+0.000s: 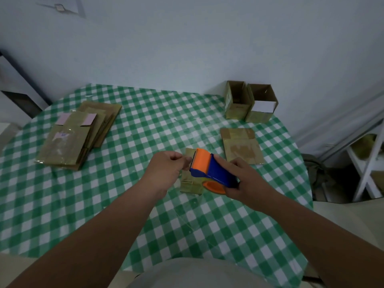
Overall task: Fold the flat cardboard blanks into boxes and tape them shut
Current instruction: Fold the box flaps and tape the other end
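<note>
My right hand (244, 181) grips an orange and blue tape dispenser (212, 168) above the middle of the table. My left hand (166, 166) pinches the clear tape end (188, 159) at the dispenser's toothed edge. Beneath both hands stands a small folded cardboard box (190, 185), partly hidden by the dispenser. A stack of flat cardboard blanks (76, 134) lies at the left. One more flat blank (242, 145) lies to the right of the dispenser.
Two folded boxes (249, 102) with open tops stand at the table's far right by the wall. The round table (145, 125) wears a green and white checked cloth. A white shelf frame (365, 163) stands on the floor at the right.
</note>
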